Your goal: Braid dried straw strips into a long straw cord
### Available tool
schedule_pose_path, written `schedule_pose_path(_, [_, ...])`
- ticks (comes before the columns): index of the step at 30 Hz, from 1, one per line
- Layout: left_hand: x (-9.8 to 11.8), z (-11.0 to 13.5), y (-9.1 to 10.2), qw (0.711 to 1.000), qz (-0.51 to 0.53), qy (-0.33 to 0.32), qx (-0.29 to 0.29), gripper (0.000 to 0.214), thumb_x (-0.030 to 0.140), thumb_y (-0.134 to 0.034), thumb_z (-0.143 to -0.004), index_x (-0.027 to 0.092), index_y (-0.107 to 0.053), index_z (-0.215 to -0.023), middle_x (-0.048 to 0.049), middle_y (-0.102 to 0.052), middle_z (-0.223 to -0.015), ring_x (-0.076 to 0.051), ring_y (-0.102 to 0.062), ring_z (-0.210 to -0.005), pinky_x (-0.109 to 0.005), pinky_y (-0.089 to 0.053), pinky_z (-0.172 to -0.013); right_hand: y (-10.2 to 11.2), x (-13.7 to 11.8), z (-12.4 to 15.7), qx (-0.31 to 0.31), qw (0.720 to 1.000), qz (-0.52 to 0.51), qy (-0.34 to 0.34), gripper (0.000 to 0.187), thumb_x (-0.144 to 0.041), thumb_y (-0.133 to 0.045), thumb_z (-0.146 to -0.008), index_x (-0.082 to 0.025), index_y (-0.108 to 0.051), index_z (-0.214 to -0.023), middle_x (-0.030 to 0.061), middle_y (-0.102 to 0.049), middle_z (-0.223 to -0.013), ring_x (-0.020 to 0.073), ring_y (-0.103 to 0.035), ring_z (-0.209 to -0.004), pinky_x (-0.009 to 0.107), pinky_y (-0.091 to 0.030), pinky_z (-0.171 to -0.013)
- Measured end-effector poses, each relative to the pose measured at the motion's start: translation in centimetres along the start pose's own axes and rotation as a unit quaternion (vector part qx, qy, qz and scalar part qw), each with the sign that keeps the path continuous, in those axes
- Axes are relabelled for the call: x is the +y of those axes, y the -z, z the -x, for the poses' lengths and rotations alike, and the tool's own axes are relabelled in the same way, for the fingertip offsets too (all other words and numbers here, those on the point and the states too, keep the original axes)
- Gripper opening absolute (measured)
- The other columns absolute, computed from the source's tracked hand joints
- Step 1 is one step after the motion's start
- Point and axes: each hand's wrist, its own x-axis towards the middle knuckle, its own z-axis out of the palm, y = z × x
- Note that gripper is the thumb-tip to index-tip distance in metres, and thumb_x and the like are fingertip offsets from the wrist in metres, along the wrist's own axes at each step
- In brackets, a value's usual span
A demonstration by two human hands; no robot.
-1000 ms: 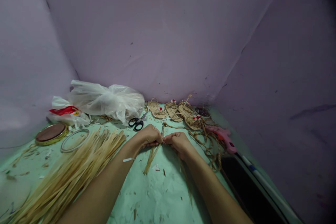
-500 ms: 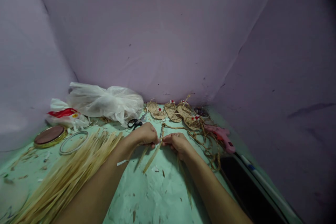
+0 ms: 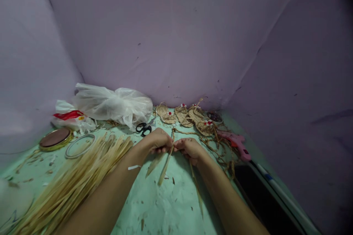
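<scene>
My left hand is closed, its fingertips pinching pale dried fibre strands. Beside it my right hand is closed too, pinching strands of the same fibre. Between the two hands runs a short braid, which joins a thin brown cord leading right. Loose fibre strips hang down from the fingers toward me, and one long strip trails below my right hand. Under my left forearm lies a thick bundle of dried fibre strips.
Black-handled scissors lie behind my left hand. Small woven slippers with red and white beads line the back wall. A plastic bag, a roll of tape and a round tin are left; a pink glue gun and a dark flat object are right.
The view has shifted slightly, so everything sits a little further right. Both hands stay close together at the braid, and the hanging strips have swung a little.
</scene>
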Motion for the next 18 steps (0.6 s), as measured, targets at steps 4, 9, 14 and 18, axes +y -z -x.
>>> schedule_pose_path(4, [0.4,0.0,-0.8,0.999,-0.021,0.021,0.026,0.007,0.019,-0.055,-0.054,0.012,-0.057,-0.053,0.0045,-0.040,-0.035,-0.007,-0.032,-0.032,-0.019,-0.024,-0.035,0.1,0.2,-0.2,0.000,1.000,0.004,-0.004,0.009,-0.010,-0.048,-0.051,-0.012,-0.056,-0.050,-0.0046,-0.043,-0.034,0.0027,-0.018,-0.029,0.020,-0.006,-0.033])
schedule_pose_path(9, [0.0,-0.8,-0.8,0.992,-0.083,0.005,0.094,0.009,0.015,-0.057,-0.049,0.011,-0.061,-0.056,0.0051,-0.040,-0.037,-0.006,-0.032,-0.036,-0.018,-0.023,-0.037,0.0,0.4,-0.7,0.027,0.999,0.037,0.013,0.008,-0.011,-0.049,-0.051,-0.012,-0.057,-0.051,-0.0048,-0.039,-0.032,0.0035,-0.018,-0.029,0.021,-0.006,-0.034])
schedule_pose_path(14, [1.0,0.6,-0.7,0.968,-0.202,-0.041,0.140,0.007,0.019,-0.058,-0.050,0.012,-0.060,-0.052,0.0006,-0.045,-0.041,-0.011,-0.046,-0.046,-0.019,-0.028,-0.043,-0.2,0.6,-0.7,0.055,0.997,0.047,0.004,0.010,-0.015,-0.052,-0.053,-0.014,-0.050,-0.044,-0.0069,-0.027,-0.027,0.0039,-0.017,-0.028,0.021,-0.008,-0.034])
schedule_pose_path(18, [2.3,2.6,-3.0,0.946,-0.269,-0.053,0.171,0.005,0.018,-0.057,-0.052,0.014,-0.059,-0.054,-0.0021,-0.047,-0.045,-0.015,-0.050,-0.053,-0.021,-0.029,-0.046,-0.1,0.8,-0.4,0.042,0.999,0.014,0.008,0.008,-0.010,-0.047,-0.052,-0.014,-0.049,-0.045,-0.0064,-0.029,-0.029,0.0037,-0.020,-0.029,0.021,-0.009,-0.034])
